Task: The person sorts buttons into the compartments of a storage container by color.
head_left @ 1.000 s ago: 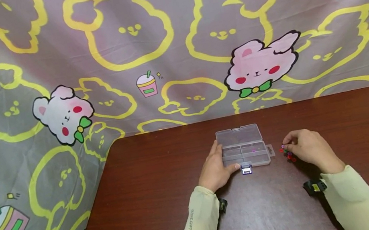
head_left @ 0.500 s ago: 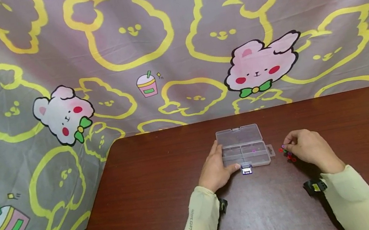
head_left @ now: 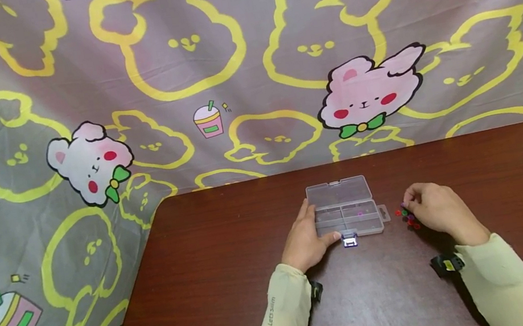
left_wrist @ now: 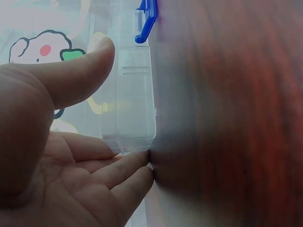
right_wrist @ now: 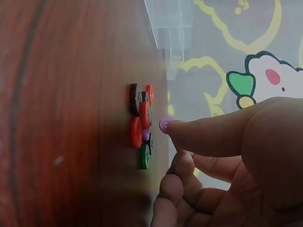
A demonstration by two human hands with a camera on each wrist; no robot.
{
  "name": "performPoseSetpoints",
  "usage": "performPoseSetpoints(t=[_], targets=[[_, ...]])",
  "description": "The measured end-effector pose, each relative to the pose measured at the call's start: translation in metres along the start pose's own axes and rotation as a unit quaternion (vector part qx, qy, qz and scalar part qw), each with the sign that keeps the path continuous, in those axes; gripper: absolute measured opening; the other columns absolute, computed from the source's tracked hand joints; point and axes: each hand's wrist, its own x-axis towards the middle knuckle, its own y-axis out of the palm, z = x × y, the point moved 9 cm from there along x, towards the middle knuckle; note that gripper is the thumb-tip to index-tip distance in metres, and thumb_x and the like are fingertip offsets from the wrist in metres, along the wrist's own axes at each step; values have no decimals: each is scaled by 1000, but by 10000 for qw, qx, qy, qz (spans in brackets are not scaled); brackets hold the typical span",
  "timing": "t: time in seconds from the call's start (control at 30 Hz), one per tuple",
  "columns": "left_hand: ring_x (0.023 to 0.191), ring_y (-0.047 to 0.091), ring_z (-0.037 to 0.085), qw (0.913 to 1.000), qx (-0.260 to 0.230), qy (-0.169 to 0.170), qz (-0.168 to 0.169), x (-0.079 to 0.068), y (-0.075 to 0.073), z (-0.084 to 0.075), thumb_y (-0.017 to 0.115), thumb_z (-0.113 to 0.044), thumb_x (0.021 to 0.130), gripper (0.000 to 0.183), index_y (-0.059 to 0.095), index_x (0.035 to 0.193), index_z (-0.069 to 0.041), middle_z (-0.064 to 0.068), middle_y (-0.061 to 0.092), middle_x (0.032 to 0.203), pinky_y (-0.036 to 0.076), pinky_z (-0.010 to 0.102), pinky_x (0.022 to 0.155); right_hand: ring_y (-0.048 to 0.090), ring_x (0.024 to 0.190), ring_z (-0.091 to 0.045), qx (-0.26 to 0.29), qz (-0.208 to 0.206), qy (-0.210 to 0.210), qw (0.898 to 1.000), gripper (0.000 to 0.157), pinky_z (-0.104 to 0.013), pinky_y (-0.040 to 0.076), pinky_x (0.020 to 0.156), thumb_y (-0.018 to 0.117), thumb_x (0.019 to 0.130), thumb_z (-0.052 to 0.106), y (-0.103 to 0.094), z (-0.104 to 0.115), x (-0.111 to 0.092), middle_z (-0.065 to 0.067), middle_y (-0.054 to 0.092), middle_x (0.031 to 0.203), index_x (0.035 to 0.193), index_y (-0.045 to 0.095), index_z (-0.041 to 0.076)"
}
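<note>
A clear plastic compartment box (head_left: 362,225) sits on the table with its lid (head_left: 338,192) raised at the back. My left hand (head_left: 302,242) rests against its left end, fingers fairly straight along the side and thumb near the front edge. A small pink button (head_left: 360,214) lies in a right-hand compartment. To the right of the box, my right hand (head_left: 437,208) pinches a purple button (right_wrist: 165,125) between thumb and fingertip, just off the pile. Red buttons (right_wrist: 136,132), a green button (right_wrist: 145,157) and dark buttons (right_wrist: 136,100) lie close together beneath it.
A blue-edged latch (head_left: 349,240) sticks out at the box's front, and a hanging tab (head_left: 383,213) at its right end. The brown wooden table (head_left: 218,274) meets a patterned curtain (head_left: 259,88) behind and on the left.
My right hand has lifted slightly from the button pile with the purple button, so more of the green button shows. The left hand and the box have stayed put.
</note>
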Motion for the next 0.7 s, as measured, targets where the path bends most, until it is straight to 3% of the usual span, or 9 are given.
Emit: performPoseSetpoints(t=[0.7], targets=[[145, 37, 29, 9999, 112, -44, 12, 0, 1, 1, 79, -35, 88, 86, 37, 153, 1, 10, 23, 166, 38, 43, 113, 43, 56, -18, 56, -357, -221, 9991, 9, -33, 33, 52, 58, 99, 12, -9, 12, -4, -1, 53, 66, 95, 62, 5]])
